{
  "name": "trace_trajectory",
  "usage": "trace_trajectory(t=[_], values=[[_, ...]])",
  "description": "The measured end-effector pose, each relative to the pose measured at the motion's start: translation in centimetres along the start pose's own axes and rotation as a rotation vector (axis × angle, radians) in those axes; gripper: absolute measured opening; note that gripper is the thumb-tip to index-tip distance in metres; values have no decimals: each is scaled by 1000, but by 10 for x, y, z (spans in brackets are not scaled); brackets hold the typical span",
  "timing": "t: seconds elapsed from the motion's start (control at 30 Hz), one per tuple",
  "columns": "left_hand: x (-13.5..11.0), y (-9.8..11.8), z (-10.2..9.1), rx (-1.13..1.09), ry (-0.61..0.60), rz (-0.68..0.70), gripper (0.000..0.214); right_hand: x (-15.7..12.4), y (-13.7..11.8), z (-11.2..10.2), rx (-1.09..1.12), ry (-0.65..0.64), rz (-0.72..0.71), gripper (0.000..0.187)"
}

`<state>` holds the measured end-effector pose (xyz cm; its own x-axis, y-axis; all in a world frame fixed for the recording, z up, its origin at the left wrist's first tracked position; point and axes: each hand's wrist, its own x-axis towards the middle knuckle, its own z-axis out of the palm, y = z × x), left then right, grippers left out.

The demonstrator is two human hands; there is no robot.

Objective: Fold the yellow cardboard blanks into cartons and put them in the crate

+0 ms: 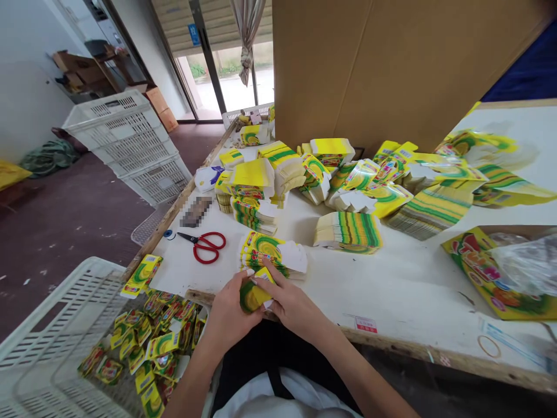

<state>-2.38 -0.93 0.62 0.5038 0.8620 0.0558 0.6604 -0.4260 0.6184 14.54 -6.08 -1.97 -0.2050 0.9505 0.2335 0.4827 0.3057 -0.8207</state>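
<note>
Both my hands hold one small yellow and green printed carton (253,295) at the table's front edge. The fingers of my left hand (232,313) are wrapped round its left side. At its right side, the fingers of my right hand (291,302) are bent against the top and edge, where a bit of white flap shows. Just beyond my fingers lies a stack of flat cartons (272,252). To its left rest scissors (206,247) with red handles. A white crate (65,302) with many filled small cartons (161,345) stands below at the left.
Several bundles of flat cartons (348,231) lie across the white table (409,290). A large cardboard sheet (369,69) stands behind them. On the right is an open printed box (483,278) with clear plastic bags. Stacked white crates (126,133) stand on the floor at left.
</note>
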Motion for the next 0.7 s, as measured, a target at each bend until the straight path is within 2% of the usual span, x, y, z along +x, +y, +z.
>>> trace_trajectory(t=[0.17, 0.27, 0.3, 0.37, 0.43, 0.47, 0.53, 0.63, 0.7], values=[[2, 6, -7, -79, -114, -35, 62, 1, -2, -18, -22, -66, 4, 38], [7, 11, -7, -45, -108, 14, 63, 4, -7, -18, -1, -2, 56, 28], [9, 12, -7, -17, -90, 32, 62, 5, -9, -13, 13, 62, 96, 30], [10, 11, -7, 26, -62, 73, 60, 7, -11, -1, 48, 180, 179, 47], [7, 2, -14, 49, -49, 96, 55, 8, -10, 8, 71, 240, 226, 66], [4, -6, -20, 65, -37, 83, 52, 8, -7, 9, 69, 257, 228, 69], [-5, -29, -40, 157, -4, -33, 48, 8, 1, 5, 15, 317, 218, 59], [-22, -68, -73, 428, 41, -330, 63, 11, 17, -9, -175, 448, 277, 37], [-28, -85, -84, 500, 108, -429, 75, 16, 26, -13, -292, 446, 329, 36]])
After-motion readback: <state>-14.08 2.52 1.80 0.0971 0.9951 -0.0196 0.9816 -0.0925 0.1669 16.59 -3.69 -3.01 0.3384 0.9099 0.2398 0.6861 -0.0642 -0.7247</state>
